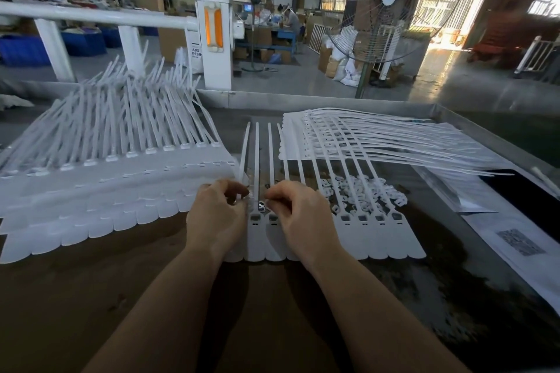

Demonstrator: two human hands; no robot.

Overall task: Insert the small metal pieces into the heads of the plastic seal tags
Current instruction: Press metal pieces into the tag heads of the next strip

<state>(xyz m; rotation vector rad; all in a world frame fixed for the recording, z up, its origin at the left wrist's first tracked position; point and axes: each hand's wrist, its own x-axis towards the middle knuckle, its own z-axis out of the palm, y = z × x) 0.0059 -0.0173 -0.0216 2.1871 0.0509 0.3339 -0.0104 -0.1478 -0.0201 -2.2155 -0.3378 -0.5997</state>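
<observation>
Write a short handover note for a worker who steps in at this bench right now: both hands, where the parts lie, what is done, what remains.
Left hand: fingers curled, pinching at a strap of the strip of tags on the table.
Right hand: fingers curled beside a metal piece lying on the strip's heads.
Stacks of strips lie left and far right.
Done: unclear; head slots are too small to judge.
Left: seat the metal piece, then carry on along the row.

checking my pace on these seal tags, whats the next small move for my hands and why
Probably press the small shiny metal piece down into the open head beneath it: both the left hand and right hand pinch right there on the white plastic seal tag strip.
</observation>
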